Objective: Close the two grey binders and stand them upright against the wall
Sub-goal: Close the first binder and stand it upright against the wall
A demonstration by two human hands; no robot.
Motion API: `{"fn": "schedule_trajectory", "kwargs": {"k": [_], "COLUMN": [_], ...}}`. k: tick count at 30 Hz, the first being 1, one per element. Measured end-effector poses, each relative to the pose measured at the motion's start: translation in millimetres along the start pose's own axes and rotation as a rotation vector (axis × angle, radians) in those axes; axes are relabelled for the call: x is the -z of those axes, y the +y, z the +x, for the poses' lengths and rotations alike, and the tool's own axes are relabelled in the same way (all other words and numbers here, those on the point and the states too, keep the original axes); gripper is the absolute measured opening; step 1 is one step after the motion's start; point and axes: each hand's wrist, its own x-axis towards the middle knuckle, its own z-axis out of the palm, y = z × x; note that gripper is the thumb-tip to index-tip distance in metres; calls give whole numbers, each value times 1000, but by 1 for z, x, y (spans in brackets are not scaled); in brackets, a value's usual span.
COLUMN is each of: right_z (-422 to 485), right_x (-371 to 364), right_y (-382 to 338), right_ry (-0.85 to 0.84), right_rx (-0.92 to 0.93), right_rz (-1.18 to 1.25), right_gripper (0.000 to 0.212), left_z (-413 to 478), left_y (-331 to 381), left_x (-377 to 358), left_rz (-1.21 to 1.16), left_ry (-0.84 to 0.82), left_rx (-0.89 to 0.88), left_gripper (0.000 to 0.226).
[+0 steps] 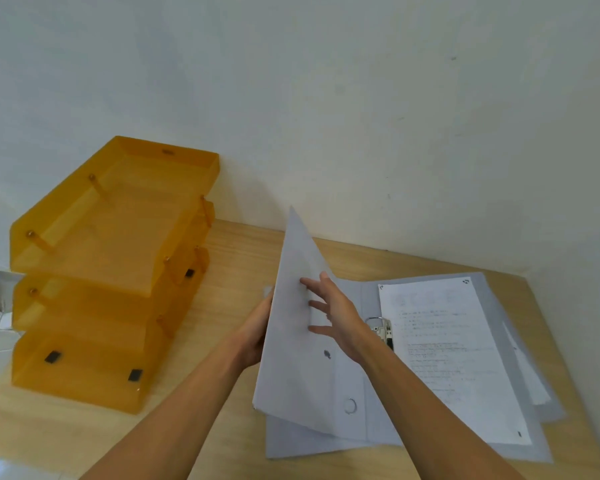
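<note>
Top grey binder [368, 403] is lying open on the wooden desk [222, 306], stacked on a 2nd grey binder [520, 448] whose edges are showing underneath, both near the wall [361, 116] w/ the back right corners close to it. Front cover [298, 323] is standing roughly half-raised, mid-swing over the printed pages [440, 358] & the lever-arch rings [378, 327].

Imo best way: keep swinging the cover over the rings, watch that no sheet edge is sticking out past the cover, press flat near the spine before lifting.

Left hand [257, 330] is gripping the cover's outer face from behind; fingers mostly hidden, can't tell how curled. Right hand [336, 317] is flat on the inner face, fingers [317, 304] spread wide, pushing/steadying, not pinching anything.

Orange 3-tier tray stack [111, 271] is sitting to the left, clear of the binders.
</note>
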Motion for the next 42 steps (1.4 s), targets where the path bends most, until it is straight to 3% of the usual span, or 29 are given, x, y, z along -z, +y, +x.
{"fn": "schedule_trajectory", "kwargs": {"k": [8,13,19,25,29,32,37,42], "right_z": [-43,-69,-79,-69,-57,-52,-43,-33], "right_x": [81,135,177,177,186,202,229,236], "right_y": [-19,-19,-8,-15,4,33,79,107], "right_ry": [-31,-27,23,-91,-65,49,301,247], "right_rx": [9,-10,-4,-24,-75,-74,-46,-34], "right_rz": [107,52,-158,-94,31,33,-169,-311], "right_gripper": [62,44,20,22,21,28,45,76], "left_z": [25,44,59,52,41,32,24,19], "left_y": [-40,-71,-93,-104,-108,-114,-122,-126], "left_x": [-95,-121,-130,-93,-55,-43,-56,-63], "left_rz": [190,317,333,352,362,360,340,348], "left_ry": [-13,80,207,456,615,620,579,573], "left_rx": [128,138,119,28,37,76,134,167], "left_gripper": [82,95,93,88,81,70,64,59]}}
